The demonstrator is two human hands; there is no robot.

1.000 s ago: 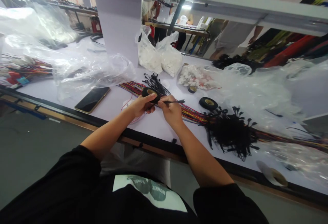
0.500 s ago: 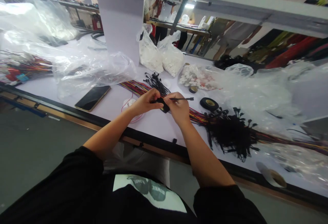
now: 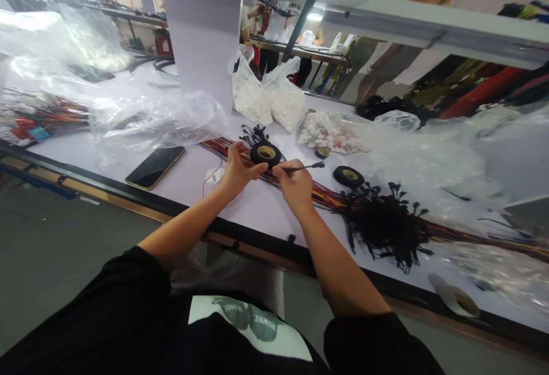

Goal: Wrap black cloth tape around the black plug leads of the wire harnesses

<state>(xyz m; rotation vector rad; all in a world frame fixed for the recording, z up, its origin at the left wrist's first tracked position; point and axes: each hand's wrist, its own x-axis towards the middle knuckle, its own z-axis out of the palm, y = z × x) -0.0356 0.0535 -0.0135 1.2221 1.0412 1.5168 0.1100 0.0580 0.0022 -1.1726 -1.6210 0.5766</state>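
Between close-set right fingers (image 3: pixel 280 175); black cable (image 3: pixel 316 165)

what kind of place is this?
Likely a wire-harness assembly workshop: a bundle of multicolored wires lies along the workbench, a black tape roll is at the person's left hand, and clear plastic bags of small white parts stand behind.

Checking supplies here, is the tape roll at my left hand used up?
Not used up: the black tape roll at your left hand has a thick band around its tan core.
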